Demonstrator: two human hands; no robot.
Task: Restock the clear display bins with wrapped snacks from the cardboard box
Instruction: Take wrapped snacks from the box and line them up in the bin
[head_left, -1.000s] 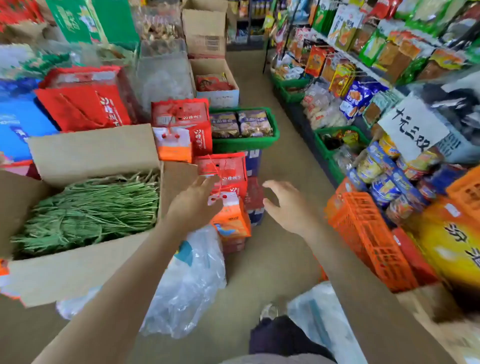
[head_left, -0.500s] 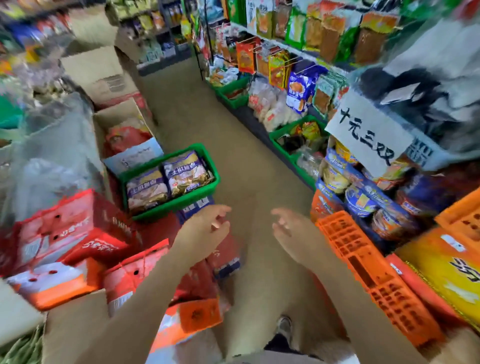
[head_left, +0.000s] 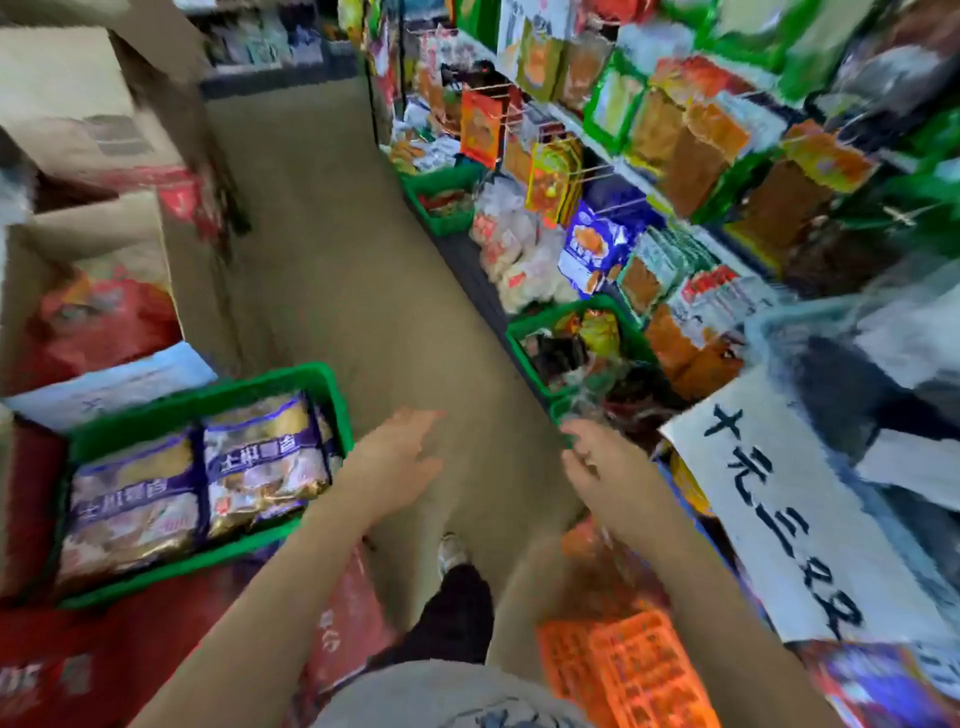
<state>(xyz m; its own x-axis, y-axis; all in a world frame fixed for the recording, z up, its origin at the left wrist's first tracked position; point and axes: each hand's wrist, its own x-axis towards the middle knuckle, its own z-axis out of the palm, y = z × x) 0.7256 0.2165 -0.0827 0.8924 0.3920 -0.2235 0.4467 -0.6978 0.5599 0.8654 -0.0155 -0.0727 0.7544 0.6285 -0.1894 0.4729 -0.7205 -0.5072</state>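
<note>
A person's empty left hand (head_left: 402, 457) and right hand (head_left: 605, 467) reach forward, fingers relaxed, over the beige aisle floor (head_left: 337, 249). An open brown cardboard box (head_left: 104, 249) holding red packets sits far left, behind a green plastic basket (head_left: 332, 395) of purple-wrapped snack bags (head_left: 197, 478)

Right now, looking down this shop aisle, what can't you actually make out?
All from the head view:
- Cardboard box: cut off by the left edge and smeared by motion blur, so the red contents are unreadable.
- Shelf packets: labels blurred.
- Green basket on the right: contents a blurred jumble.
- Left hand and right hand: empty, fingertips blurred.
</note>
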